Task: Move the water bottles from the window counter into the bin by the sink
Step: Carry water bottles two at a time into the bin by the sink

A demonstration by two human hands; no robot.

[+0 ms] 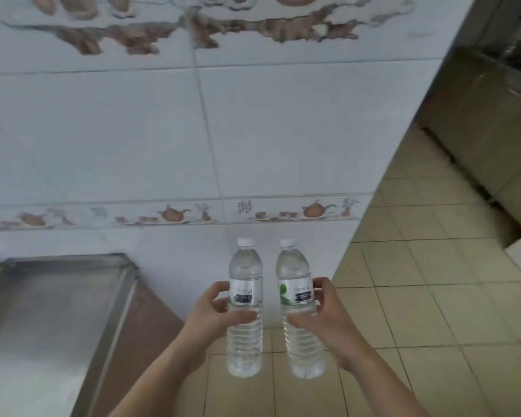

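Observation:
I hold two clear water bottles upright in front of me, side by side, over the tiled floor. My left hand [215,311] grips the left bottle [245,338] around its middle, at the white label. My right hand [328,317] grips the right bottle [301,344], whose label has a green leaf. Both bottles have white caps and look full. No bin and no window counter are in view.
A white tiled wall [133,130] with a teapot border stands straight ahead. A steel counter [42,311] with a raised rim is at the lower left. Beige floor tiles [433,296] stretch to the right, with cardboard boxes [478,121] at the far right.

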